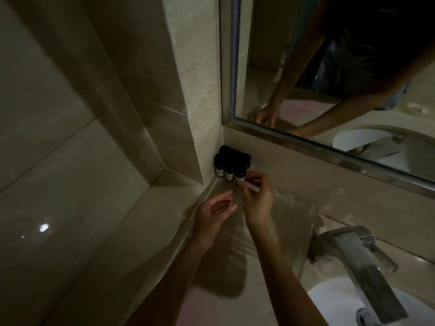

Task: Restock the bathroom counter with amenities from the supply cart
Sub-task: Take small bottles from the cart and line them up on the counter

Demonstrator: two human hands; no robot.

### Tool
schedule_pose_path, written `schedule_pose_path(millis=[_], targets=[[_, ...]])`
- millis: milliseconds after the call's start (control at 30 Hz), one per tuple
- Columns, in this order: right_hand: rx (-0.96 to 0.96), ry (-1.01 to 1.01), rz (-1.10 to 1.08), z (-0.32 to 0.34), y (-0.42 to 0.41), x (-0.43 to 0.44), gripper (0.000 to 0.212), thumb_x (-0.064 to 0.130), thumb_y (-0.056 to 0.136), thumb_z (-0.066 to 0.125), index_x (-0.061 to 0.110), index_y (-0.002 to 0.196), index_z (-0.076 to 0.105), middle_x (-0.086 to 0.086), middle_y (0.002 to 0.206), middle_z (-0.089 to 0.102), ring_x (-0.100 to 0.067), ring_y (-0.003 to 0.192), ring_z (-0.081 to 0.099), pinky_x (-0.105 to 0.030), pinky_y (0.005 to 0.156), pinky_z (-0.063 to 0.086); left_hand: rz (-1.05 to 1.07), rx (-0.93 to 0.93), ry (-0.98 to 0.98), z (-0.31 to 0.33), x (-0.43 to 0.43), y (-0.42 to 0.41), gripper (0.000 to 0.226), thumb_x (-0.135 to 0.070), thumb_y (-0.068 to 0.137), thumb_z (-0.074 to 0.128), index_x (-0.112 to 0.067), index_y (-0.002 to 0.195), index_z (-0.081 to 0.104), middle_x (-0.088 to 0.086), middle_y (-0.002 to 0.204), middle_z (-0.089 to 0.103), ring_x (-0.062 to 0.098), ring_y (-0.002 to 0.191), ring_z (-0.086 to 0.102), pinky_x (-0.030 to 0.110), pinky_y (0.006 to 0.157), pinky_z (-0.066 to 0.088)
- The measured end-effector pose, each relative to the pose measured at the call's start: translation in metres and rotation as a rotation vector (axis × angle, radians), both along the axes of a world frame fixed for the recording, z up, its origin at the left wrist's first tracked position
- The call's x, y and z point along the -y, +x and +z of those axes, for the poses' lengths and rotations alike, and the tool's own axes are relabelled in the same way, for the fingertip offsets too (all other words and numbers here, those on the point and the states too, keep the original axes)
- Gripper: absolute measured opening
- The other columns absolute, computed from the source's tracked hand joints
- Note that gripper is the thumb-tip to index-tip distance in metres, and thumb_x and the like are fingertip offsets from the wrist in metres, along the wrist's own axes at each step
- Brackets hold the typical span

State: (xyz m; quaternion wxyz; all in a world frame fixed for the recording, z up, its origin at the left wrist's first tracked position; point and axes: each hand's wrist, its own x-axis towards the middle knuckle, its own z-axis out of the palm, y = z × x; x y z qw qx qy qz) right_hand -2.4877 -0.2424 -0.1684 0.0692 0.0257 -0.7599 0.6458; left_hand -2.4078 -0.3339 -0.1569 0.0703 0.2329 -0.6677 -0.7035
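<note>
Nearest, the tap (353,255) overhangs the basin (329,302). Beyond it, the left hand (214,209) hovers with relaxed fingers, holding nothing. The right hand (257,200) pinches a small pale item (253,188) just beside the dark bottles (231,165). They huddle in the corner, probably to keep the counter (223,309) free. Their pale labels are unreadable.

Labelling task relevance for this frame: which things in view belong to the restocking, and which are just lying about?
In the job: cluster of small dark bottles with black caps, counter corner; small pale slim item, too dim to identify, pinched by right hand; left hand, open beside it.
Just there: chrome faucet; white basin; metal-framed wall mirror.
</note>
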Motion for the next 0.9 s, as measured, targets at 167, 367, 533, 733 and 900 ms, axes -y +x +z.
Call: schedule_pose_path(millis=[167,367,533,733,900], targets=[[-0.051,0.058,-0.026,-0.005,-0.001,-0.001,0.016,0.005,0.086,0.070,0.005,0.099,0.060,0.001,0.096,0.060,0.011,0.087,0.057,-0.006,0.074,0.048,0.006,-0.010,0.010,-0.005,0.000,-0.002,0.038,-0.002,0.082,0.071,-0.019,0.115,0.065,-0.003,0.101,0.070,0.001,0.091,0.066,0.014,0.075,0.050],[-0.049,0.081,0.007,-0.008,-0.003,-0.002,0.013,0.002,0.086,0.067,0.005,0.096,0.059,0.000,0.096,0.060,0.009,0.087,0.058,-0.008,0.075,0.048,-0.006,-0.032,-0.022,-0.007,0.001,-0.002,0.035,-0.006,0.082,0.071,-0.025,0.111,0.066,-0.005,0.103,0.070,0.002,0.094,0.066,0.017,0.080,0.052],[0.066,0.067,0.036,-0.004,-0.002,-0.012,0.014,0.008,0.086,0.069,0.011,0.098,0.063,0.003,0.096,0.064,0.001,0.084,0.060,-0.007,0.074,0.046,-0.029,-0.019,-0.043,-0.002,0.002,0.000,0.034,-0.007,0.083,0.071,-0.021,0.113,0.066,-0.002,0.105,0.070,0.008,0.098,0.066,0.020,0.083,0.052],[0.175,0.039,0.150,-0.004,0.029,-0.043,0.012,0.005,0.085,0.069,0.013,0.093,0.067,0.003,0.089,0.069,-0.010,0.083,0.066,-0.021,0.077,0.052,0.015,0.022,-0.014,0.008,-0.013,0.033,0.027,-0.002,0.085,0.067,-0.017,0.108,0.066,-0.001,0.104,0.070,0.005,0.094,0.065,0.015,0.076,0.051],[0.225,-0.008,0.201,-0.001,0.074,-0.067,0.010,0.001,0.084,0.068,0.009,0.090,0.068,0.002,0.091,0.070,-0.005,0.083,0.067,-0.020,0.079,0.051,0.020,0.036,-0.165,0.011,-0.019,0.072,0.026,0.002,0.083,0.069,-0.021,0.096,0.068,-0.005,0.094,0.071,0.011,0.089,0.066,0.015,0.078,0.051]])
